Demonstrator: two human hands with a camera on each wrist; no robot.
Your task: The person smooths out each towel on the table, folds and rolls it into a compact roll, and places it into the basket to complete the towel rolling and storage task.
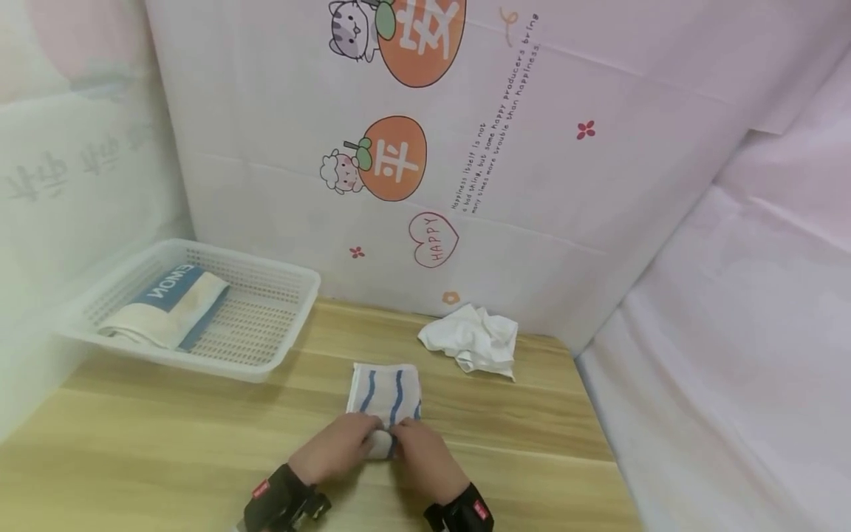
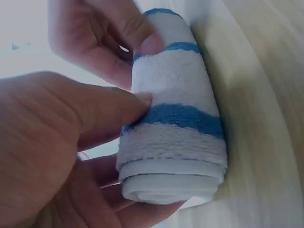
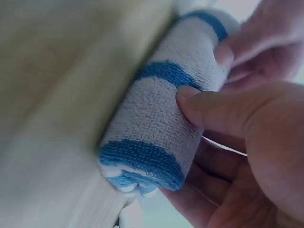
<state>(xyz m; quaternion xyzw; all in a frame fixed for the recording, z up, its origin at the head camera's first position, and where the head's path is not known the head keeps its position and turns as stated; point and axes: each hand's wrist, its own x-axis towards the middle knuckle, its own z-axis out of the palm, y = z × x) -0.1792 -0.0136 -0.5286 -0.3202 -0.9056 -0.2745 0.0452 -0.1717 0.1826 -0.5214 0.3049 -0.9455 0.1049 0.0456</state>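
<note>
On wooden table (image 1: pixel 166 436), striped towel (image 1: pixel 385 391)

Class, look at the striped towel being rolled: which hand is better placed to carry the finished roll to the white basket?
Probably the left hand: it grips the striped towel, and the white basket lies on its side.

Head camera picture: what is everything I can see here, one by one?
striped towel: one, white with blue stripes, mid-table, its near end rolled up
crumpled cloth: one, white, far right of the table
basket: one, white plastic, far left of the table
folded towel: one, cream and blue with lettering, inside the basket
table: one, light wood
backdrop: pale sheet with cartoon prints, behind the table
left hand: one, grips the roll
right hand: one, grips the roll
</note>
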